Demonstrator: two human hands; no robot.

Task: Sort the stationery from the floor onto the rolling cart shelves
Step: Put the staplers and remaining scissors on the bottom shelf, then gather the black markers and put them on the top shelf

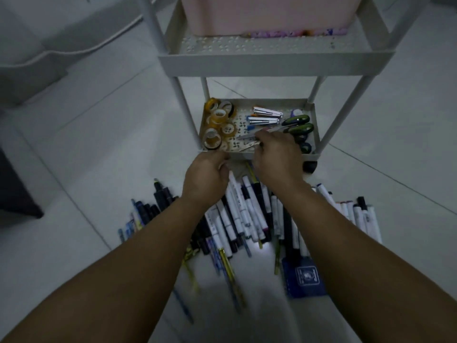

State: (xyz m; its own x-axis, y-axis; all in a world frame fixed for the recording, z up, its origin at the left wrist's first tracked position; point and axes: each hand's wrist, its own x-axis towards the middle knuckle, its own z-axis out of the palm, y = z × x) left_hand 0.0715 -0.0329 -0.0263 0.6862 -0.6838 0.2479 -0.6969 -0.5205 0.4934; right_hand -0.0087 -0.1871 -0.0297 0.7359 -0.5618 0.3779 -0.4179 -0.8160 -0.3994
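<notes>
A white rolling cart stands ahead; its bottom shelf [257, 103] holds several tape rolls [217, 125] on the left, two staplers [265, 116] in the middle and green-handled scissors [298, 125] on the right. My right hand [277, 157] reaches over the shelf's front rim, its fingers closed on the metal blades of a pair of scissors [249, 146] lying in the shelf. My left hand [206, 177] is curled at the shelf's front left edge; what it holds, if anything, is hidden. Many markers and pens [244, 214] lie on the floor under my arms.
The cart's middle shelf [272, 60] carries a pink bin [267, 13] and a purple patterned item [294, 33]. A blue booklet [306, 278] lies on the tiled floor at right. Dark markers [158, 201] lie at left. A black caster [310, 166] sits under the cart's right corner.
</notes>
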